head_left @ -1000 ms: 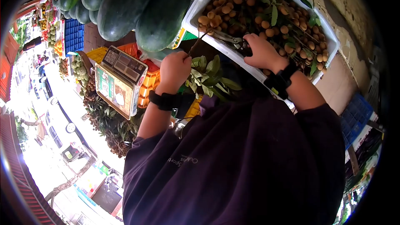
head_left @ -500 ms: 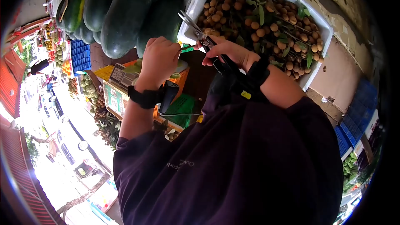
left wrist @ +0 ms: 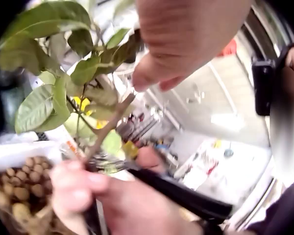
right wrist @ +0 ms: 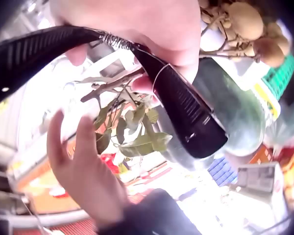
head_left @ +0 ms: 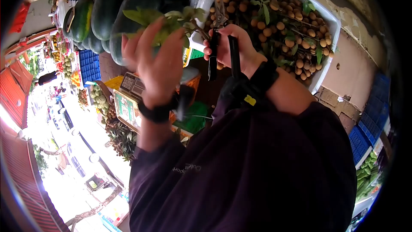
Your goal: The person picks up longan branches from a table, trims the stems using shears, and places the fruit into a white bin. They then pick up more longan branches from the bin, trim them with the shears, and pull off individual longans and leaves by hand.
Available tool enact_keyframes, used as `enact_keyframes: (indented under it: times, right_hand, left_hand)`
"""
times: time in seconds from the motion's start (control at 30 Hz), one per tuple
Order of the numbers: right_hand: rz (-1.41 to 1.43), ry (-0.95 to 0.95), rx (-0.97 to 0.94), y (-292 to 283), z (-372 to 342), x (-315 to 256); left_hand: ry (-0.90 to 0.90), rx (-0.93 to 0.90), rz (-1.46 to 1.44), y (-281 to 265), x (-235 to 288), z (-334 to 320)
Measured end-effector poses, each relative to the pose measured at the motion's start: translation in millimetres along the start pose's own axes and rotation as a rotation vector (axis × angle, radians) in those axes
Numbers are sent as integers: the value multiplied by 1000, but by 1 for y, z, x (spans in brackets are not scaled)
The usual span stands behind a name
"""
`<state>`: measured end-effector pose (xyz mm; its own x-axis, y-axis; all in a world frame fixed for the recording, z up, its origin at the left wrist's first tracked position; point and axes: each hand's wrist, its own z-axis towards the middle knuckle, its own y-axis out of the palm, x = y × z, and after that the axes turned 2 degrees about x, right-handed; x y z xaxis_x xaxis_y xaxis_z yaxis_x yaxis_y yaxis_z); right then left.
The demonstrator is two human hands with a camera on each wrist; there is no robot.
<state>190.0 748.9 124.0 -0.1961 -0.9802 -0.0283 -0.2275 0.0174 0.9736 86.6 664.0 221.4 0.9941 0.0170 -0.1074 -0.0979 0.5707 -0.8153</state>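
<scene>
Stem trimming appears to be the step in hand. Your right hand (head_left: 242,47) grasps the pruning shears (right wrist: 186,107), with the black handles spread apart, and also appears to pinch the leafy branch (left wrist: 110,125) beside the blades (head_left: 220,19). Your left hand (head_left: 156,68) is released: its fingers are spread and no held item shows. The left-wrist view places its thumb near the bare end of the branch; you cannot confirm contact there.

Locate the branch between your hands, raised near the corner of the white box (head_left: 334,34) that carries round brown fruits (head_left: 300,64). Its leaves (left wrist: 41,105) show in front of the watermelons (head_left: 103,13) in the head view. Whether the branch joins the fruit cluster (right wrist: 245,19) near your right hand cannot be told.

Judge the trimming as incomplete, since foliage remains. The next move likely calls for you to steady the branch with your left hand, seat the blades across the stem and squeeze the handles. Caution: keep left fingers clear of the cutting line.
</scene>
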Motion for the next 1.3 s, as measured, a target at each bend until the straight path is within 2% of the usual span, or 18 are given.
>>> enact_keyframes:
  times: [0.03,0.1,0.17,0.23,0.27,0.33,0.37,0.43,0.47,0.5,0.57,0.6,0.73,0.83,0.87,0.9,0.97,1.3]
  right_hand:
    - [-6,-14,-3,6,-3,-2]
    - [160,27,56,18,-10,-4]
    - [159,21,-11,31,-19,-3]
    - [125,7,-45,43,-25,-2]
    - [106,14,-41,46,-27,-3]
    - [97,-8,-146,52,-31,-3]
    - [81,4,-145,57,-34,-3]
    - [113,-71,-178,63,-40,-5]
    - [-14,-112,-200,62,-43,-6]
    - [-19,-119,-195,61,-50,-8]
    - [-133,-250,-121,60,-70,-12]
    - [-264,-314,-76,57,-83,-17]
    - [-382,-452,71,43,-131,-29]
    - [-368,-461,203,44,-153,-16]
    - [-295,-432,200,34,-160,-11]
    - [-296,-439,206,31,-167,-8]
    - [-206,-432,309,28,-176,-4]
    - [-223,-210,212,32,-186,1]
  left_hand:
    - [-210,206,8,-8,9,-13]
    - [-422,236,-451,9,25,-78]
    - [-620,-170,-654,28,45,-89]
    - [-707,-29,-1031,58,57,-80]
    - [-712,-9,-1036,65,53,-69]
    - [-1485,-58,-2109,54,46,-37]
    - [-1480,-33,-2118,47,49,-30]
    - [-1238,60,-2340,37,59,-18]
    - [-1299,184,-2392,34,65,-11]
    - [-1295,180,-2402,46,65,-23]
    - [-1019,-241,-1855,80,62,-58]
    - [-805,-322,-1538,51,68,-34]
    - [-823,-616,-1618,51,83,-32]
    - [-712,-614,-1541,58,92,-34]
    - [-901,-654,-1602,56,92,-30]
    - [-894,-660,-1610,56,92,-29]
    - [-914,-519,-1794,61,89,-24]
    - [-1044,-337,-1800,64,75,12]
